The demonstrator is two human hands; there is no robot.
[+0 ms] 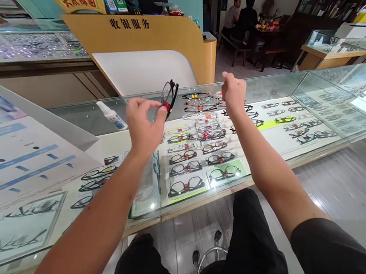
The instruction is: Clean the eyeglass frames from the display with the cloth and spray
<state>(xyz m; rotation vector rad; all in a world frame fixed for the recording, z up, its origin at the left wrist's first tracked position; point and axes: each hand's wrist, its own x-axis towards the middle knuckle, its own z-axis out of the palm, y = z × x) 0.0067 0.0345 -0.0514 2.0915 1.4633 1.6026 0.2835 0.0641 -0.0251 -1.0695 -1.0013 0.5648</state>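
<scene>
My left hand point(145, 121) pinches a pair of dark-framed eyeglasses point(171, 97) between thumb and fingers, above the glass display counter. A red tag shows on the glasses near my fingertips. To the right, my right hand point(233, 90) is raised over the counter with its fingers curled closed and the thumb up; whatever they may hold is hidden. Below and between my hands, rows of eyeglasses point(185, 168) lie in the case, several with red or orange tags. Left of my left hand, a small white spray bottle point(112, 115) is on the glass, tilted in the view.
A white printed board point(29, 148) stands at the left. Beyond the counter is a yellow and white cashier desk point(152, 35). Two people point(243, 14) sit at a table in the back right. More glass cases point(342, 42) stand at the far right.
</scene>
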